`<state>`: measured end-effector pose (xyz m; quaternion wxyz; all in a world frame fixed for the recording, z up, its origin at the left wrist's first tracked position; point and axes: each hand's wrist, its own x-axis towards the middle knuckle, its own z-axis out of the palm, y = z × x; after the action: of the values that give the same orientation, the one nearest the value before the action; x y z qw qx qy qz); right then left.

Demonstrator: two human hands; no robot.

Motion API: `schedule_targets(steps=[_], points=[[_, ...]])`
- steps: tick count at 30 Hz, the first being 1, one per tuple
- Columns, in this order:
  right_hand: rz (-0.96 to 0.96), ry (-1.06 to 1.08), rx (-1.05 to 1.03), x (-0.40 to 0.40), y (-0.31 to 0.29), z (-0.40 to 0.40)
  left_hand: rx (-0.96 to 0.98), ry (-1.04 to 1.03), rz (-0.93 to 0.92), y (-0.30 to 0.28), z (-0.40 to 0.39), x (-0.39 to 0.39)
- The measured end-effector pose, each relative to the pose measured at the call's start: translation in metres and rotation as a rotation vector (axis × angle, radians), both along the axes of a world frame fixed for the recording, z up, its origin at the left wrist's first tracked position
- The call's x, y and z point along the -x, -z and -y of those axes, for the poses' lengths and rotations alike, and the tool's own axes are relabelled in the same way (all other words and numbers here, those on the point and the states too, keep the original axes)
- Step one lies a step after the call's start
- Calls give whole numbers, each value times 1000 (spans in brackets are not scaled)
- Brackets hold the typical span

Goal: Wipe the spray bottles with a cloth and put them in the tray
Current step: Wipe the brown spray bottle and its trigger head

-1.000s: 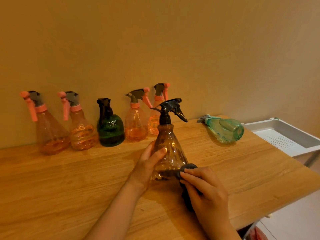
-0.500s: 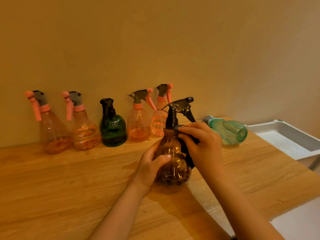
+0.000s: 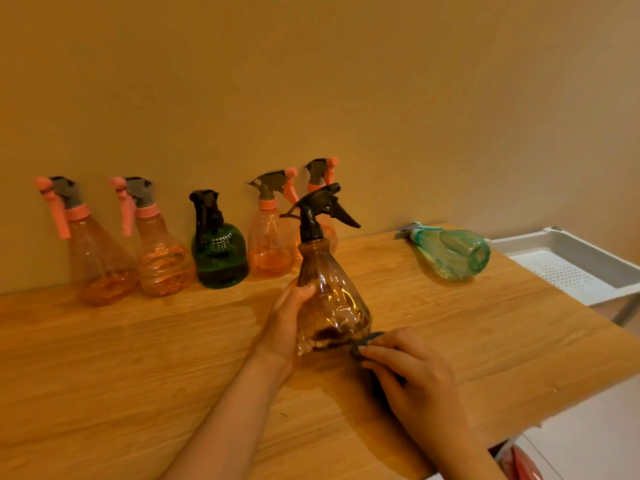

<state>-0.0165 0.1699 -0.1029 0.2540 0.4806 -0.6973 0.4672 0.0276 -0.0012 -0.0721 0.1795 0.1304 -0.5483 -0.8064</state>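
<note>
Left hand [image 3: 285, 323] grips brown spray bottle [image 3: 330, 296] w/ fingers curled round its lower body; bottle upright on wooden table [image 3: 138, 375]. Right hand [image 3: 412, 379] pinches dark cloth [image 3: 367, 342] against bottle's base (cloth mostly hidden under fingers). Beyond left hand: four orange bottles [image 3: 266, 233] and a green bottle [image 3: 218, 251] along wall. Beyond right hand: teal bottle [image 3: 450, 252] on its side, then white tray [image 3: 568, 268] off table edge.

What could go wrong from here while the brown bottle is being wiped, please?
The left hand holds the brown bottle only low on one side, so a hard push from the cloth in the right hand might tip it. The teal bottle lies on its side near the table edge and could roll off.
</note>
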Motion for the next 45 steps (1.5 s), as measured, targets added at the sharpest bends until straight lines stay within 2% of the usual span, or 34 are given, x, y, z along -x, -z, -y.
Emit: schedule_targets(steps=[7,15,20,25,32,39,45], points=[[-67,-19,92,-3,-4,-2,81,31,-61,3,-1,3],[-10,59,46,-2,-3,-1,63,11,-100,-2,4,1],[72,16,166,-3,-8,0,152,99,-60,-2,-2,-2],[106,59,155,4,-38,18,233,158,-83,-5,-3,-3],[-2,155,155,32,-79,49,256,166,-101,-4,-3,-4],[93,69,117,7,-38,23,136,111,-87,-1,-2,-2],[34,11,158,-15,-4,-1,124,115,-78,-2,-4,-1]])
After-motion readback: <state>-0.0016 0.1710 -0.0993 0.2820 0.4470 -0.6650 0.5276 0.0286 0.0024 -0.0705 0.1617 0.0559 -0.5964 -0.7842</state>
